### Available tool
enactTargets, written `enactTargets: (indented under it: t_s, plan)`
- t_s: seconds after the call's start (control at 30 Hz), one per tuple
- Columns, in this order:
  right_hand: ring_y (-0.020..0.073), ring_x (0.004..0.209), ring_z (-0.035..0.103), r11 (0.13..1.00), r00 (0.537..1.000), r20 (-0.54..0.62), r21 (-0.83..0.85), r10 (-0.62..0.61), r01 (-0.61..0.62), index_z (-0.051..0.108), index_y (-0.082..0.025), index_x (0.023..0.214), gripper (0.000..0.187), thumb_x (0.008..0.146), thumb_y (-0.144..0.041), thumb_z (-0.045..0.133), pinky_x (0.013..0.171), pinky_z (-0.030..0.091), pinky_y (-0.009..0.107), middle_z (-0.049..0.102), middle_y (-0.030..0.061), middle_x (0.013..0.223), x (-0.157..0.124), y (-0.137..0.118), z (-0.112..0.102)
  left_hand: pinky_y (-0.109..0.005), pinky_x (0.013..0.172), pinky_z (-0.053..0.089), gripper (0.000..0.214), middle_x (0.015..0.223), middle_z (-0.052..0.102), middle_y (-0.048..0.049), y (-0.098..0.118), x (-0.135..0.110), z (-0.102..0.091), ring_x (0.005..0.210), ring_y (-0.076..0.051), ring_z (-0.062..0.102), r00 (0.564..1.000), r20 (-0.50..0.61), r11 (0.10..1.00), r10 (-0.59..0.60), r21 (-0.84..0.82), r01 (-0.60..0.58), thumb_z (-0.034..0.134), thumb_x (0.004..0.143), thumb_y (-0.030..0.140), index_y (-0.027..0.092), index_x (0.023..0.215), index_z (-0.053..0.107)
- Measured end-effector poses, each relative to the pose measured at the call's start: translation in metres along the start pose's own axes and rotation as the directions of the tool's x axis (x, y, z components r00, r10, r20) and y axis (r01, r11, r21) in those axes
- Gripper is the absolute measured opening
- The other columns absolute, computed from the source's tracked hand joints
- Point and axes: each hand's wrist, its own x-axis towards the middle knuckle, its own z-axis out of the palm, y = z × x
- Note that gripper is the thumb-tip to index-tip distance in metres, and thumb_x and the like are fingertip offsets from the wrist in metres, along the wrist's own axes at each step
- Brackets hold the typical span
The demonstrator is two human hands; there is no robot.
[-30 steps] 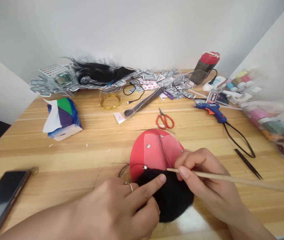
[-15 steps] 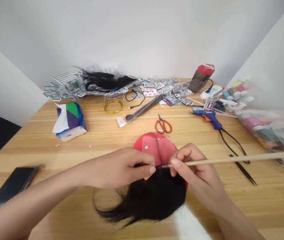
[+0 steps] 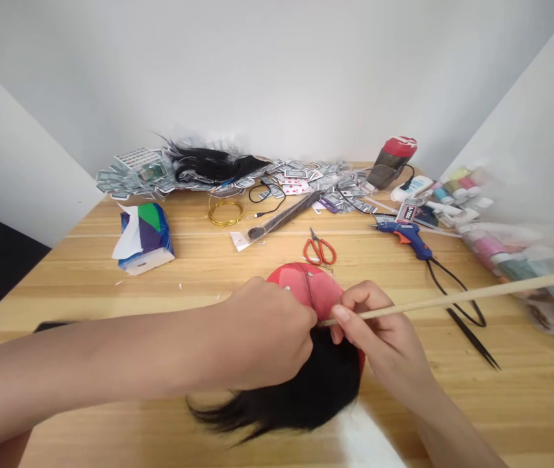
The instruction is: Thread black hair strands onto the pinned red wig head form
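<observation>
My right hand (image 3: 378,331) pinches a long, thin wooden stick (image 3: 466,298) close to its tip; the stick runs off to the right edge. My left hand (image 3: 269,331) is closed, knuckles up, just beside the stick's tip, and whatever its fingers hold is hidden. Under both hands lies a round red and pink piece (image 3: 323,286) with small silvery dots and a dark line down it. A lock of black hair (image 3: 318,390) covers its near half and fans out to the left over the table.
Beyond the red piece are red-handled scissors (image 3: 319,250). A blue glue gun (image 3: 406,235) and black tweezers (image 3: 474,339) lie right; a tissue pack (image 3: 147,240) stands left. Farther back are gold wire (image 3: 226,213), scattered cards (image 3: 296,185), more black hair (image 3: 213,164) and a red-lidded bottle (image 3: 392,162).
My left hand has turned over, knuckles up, and its forearm has swung forward, covering most of the phone. The stick's far end has risen a little. My right hand keeps its pinch.
</observation>
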Motion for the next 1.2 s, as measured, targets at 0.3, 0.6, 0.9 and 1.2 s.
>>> enactTargets:
  t_s: [0.3, 0.6, 0.9, 1.2]
  plan:
    - [0.0103, 0.048, 0.049, 1.0, 1.0, -0.023, 0.025, 0.016, -0.015, 0.056, -0.021, 0.074, 0.031, 0.099, -0.039, 0.059, 0.044, 0.038, 0.021, 0.06, -0.0029, 0.061, 0.0, -0.002, 0.002, -0.034, 0.041, 0.025, 0.022, 0.048, 0.052, -0.0006, -0.004, -0.014, 0.014, 0.035, -0.018, 0.039, 0.98, -0.15, 0.992, 0.129, 0.027, -0.127, 0.047, 0.085, 0.013, 0.021, 0.067, 0.058]
    - [0.0093, 0.049, 0.051, 0.998, 0.998, -0.029, 0.033, 0.059, -0.058, 0.055, -0.021, 0.076, 0.029, 0.1, -0.035, 0.058, 0.046, 0.039, 0.019, 0.061, -0.0031, 0.062, -0.001, -0.001, 0.001, -0.028, 0.055, 0.034, 0.027, 0.072, 0.057, 0.0004, -0.032, -0.041, 0.038, 0.06, -0.014, 0.051, 0.946, -0.28, 0.925, 0.162, -0.29, -0.244, 0.04, 0.098, 0.018, 0.02, 0.074, 0.052]
    - [0.01, 0.055, 0.052, 0.993, 0.994, 0.021, 0.048, 0.104, -0.105, 0.056, -0.022, 0.084, 0.023, 0.103, -0.035, 0.055, 0.051, 0.041, 0.019, 0.062, -0.0026, 0.068, -0.008, 0.002, -0.005, -0.023, 0.078, 0.052, 0.02, 0.126, 0.071, -0.0122, -0.04, -0.034, 0.06, 0.087, -0.014, 0.07, 0.848, -0.504, 0.516, 0.162, -0.69, -0.508, 0.05, 0.095, 0.008, 0.017, 0.079, 0.056]
    - [0.0092, 0.064, 0.059, 0.992, 0.995, 0.063, 0.094, 0.08, -0.086, 0.054, -0.025, 0.092, 0.013, 0.104, -0.029, 0.053, 0.055, 0.045, 0.015, 0.065, -0.0018, 0.078, -0.011, 0.004, -0.005, -0.022, 0.088, 0.053, 0.019, 0.108, 0.076, -0.0114, -0.042, -0.031, 0.066, 0.1, -0.014, 0.07, 0.932, -0.362, 0.245, 0.019, -0.902, -0.356, 0.049, 0.101, 0.011, 0.013, 0.103, 0.068]
